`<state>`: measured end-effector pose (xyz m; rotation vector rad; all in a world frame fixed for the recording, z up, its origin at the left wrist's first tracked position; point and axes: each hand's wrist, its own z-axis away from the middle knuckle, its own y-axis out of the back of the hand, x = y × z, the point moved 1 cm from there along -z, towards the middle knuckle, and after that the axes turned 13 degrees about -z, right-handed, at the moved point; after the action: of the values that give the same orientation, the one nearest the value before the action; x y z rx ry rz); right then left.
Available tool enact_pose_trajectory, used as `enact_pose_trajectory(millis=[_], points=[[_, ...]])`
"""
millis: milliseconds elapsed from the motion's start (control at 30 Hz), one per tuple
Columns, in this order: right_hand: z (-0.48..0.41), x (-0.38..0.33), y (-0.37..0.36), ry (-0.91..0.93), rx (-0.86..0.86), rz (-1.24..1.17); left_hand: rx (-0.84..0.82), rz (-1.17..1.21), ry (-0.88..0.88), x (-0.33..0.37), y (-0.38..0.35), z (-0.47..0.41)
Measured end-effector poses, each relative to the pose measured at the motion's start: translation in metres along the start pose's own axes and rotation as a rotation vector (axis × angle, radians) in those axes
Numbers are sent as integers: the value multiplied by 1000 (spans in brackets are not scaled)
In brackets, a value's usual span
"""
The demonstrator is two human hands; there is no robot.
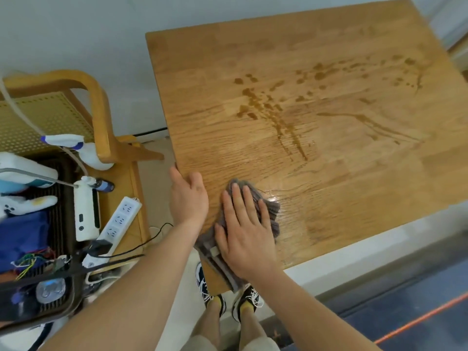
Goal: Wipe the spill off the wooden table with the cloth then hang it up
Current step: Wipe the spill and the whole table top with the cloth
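Note:
A wooden table (329, 46) fills the upper right of the head view. Brown spill (268, 107) drops and streaks lie across its middle and far right. A grey ribbed cloth (271, 211) lies near the table's near left corner, partly hanging over the edge. My right hand (243, 231) presses flat on the cloth with straight fingers. My left hand (187, 198) rests on the table's left edge beside the cloth, fingers straight, thumb on the tabletop. A wet sheen shows just right of the cloth.
A wooden chair (101, 117) stands left of the table, loaded with a white power strip (119, 221), a spray bottle (83, 148), white devices and cables. My feet in sneakers (228, 292) stand below the table corner. An orange line crosses the dark floor at the lower right.

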<state>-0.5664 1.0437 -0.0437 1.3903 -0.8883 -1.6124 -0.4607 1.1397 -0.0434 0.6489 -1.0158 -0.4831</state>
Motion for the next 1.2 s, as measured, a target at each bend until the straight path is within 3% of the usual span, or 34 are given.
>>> enact_pose_trajectory(millis=[67,100,200,267,333,400,467,533,567,633,700,767,900,967,1033,1067,1133,1200], points=[[2,43,19,56,-8,61,48,-125,-7,3,3,2],[0,69,31,-10,24,82,60,-160,-4,4,4,2],[-14,120,59,-418,200,36,101,-229,15,7,3,1],[-28,100,51,-592,296,-8,118,-229,21,6,1,-1],[-39,52,28,-483,289,-32,106,-206,30,6,0,-1],[-39,10,9,-181,165,-13,103,-203,29,8,0,-1],[-35,18,13,104,1,0,113,-206,35,7,1,2],[-30,65,36,194,-31,32,103,-190,14,7,2,3],[-28,90,47,126,20,46,99,-183,11,7,1,2],[-28,129,67,-200,181,15,103,-179,21,7,1,1],[-39,127,67,-496,290,-13,116,-178,21,10,0,1],[-58,94,53,-575,292,-19,124,-173,23,12,1,1],[-76,23,22,-141,129,-22,113,-174,38,12,1,2],[-69,32,28,77,11,-15,118,-171,27,11,1,3],[-61,72,46,163,-14,16,117,-163,17,12,0,4],[-58,92,55,90,26,18,116,-166,19,12,0,3],[-57,119,71,-224,169,-30,117,-178,26,13,2,2],[-68,110,68,-472,288,-43,115,-186,31,15,3,2]])
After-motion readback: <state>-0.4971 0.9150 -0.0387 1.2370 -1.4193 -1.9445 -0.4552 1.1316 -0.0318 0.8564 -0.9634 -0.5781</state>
